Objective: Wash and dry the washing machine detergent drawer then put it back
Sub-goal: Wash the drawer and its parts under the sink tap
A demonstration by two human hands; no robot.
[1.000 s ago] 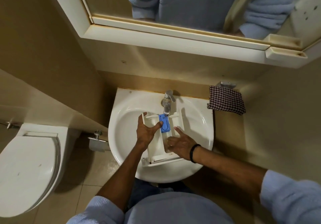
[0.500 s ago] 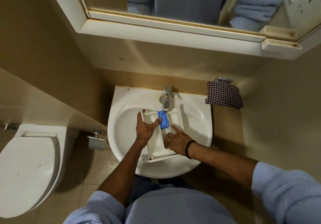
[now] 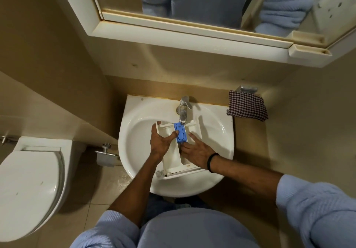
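A white detergent drawer (image 3: 173,161) with a blue insert (image 3: 180,133) lies in the white sink (image 3: 138,132), its far end under the chrome tap (image 3: 184,105), from which water runs. My left hand (image 3: 160,141) grips the drawer's left wall, thumb reaching across to the blue insert. My right hand (image 3: 198,153) lies inside the right compartment with fingers straight, pressing on the plastic. A black band circles my right wrist.
A checked cloth (image 3: 247,106) hangs on a holder right of the sink. A toilet (image 3: 28,186) with its lid down stands at the left, a paper holder (image 3: 105,155) between it and the sink. A mirror cabinet (image 3: 192,26) juts out overhead.
My right hand has slid a little further along the right compartment. The left hand keeps its hold. The camera has shifted slightly.
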